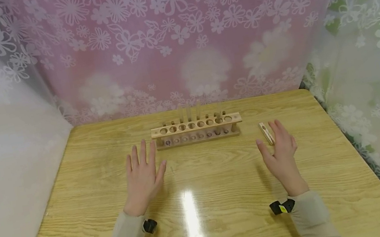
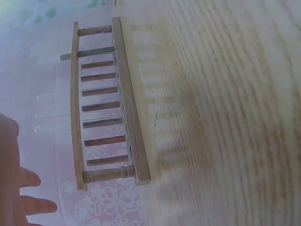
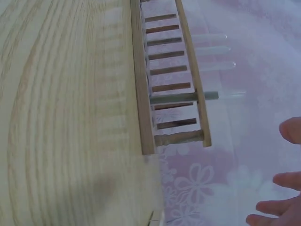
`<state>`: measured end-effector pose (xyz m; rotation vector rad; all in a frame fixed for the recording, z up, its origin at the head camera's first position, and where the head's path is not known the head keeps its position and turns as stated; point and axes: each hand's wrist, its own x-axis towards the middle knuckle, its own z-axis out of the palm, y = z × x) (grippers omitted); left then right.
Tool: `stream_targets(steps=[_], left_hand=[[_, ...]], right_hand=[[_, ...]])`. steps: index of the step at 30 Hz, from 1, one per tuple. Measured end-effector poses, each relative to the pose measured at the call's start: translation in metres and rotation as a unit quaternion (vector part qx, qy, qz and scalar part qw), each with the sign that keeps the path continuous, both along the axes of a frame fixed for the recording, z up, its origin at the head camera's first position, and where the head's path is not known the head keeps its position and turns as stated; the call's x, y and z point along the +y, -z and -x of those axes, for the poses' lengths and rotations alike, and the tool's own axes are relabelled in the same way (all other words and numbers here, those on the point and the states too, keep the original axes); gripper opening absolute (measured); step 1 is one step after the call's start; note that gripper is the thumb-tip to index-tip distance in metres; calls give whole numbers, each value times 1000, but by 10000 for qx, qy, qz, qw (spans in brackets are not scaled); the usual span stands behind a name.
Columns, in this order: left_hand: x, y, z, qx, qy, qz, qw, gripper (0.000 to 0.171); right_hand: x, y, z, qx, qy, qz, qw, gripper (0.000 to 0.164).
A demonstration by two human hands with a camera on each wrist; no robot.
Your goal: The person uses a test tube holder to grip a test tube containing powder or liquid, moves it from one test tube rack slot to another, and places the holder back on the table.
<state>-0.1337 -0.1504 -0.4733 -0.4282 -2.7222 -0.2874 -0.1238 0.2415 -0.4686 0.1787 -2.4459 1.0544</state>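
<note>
Tubes (image 1: 189, 113) rose upright at the wooden rack (image 1: 196, 128), presumably propped there to keep from rolling off the tabletop (image 1: 226, 196). The left hand (image 1: 143, 182), fingers spread, was near the rack, the right hand (image 1: 281, 157) near a wooden clip (image 1: 266, 134), well apart and gripping nothing.

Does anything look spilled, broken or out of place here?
Nothing spilled or broken shows. The test tube rack stands upright. The wooden clamp lies slantwise on the table, apart from the rack, near the right hand, but that hardly seems odd.
</note>
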Motion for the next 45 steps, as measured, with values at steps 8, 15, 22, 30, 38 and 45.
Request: stream_targets(steps=[8, 15, 22, 30, 38, 45], left_hand=[[10, -4, 10, -212, -47, -182, 9996, 74], [21, -1, 22, 121, 101, -295, 9994, 72], [23, 1, 36, 99, 14, -159, 9998, 74], [20, 1, 52, 94, -46, -184, 9998, 74], [21, -1, 64, 73, -1, -245, 9997, 73], [24, -4, 76, 169, 107, -265, 9994, 71]], right_hand=[[5, 18, 18, 947, 573, 601, 9920, 49], [2, 34, 30, 1400, 880, 881, 9823, 40], [7, 47, 31, 1179, 1296, 975, 9797, 38], [16, 60, 33, 1279, 1615, 545, 9770, 37], [22, 78, 38, 1530, 1833, 216, 9708, 37], [25, 80, 34, 738, 2023, 51, 9765, 44]])
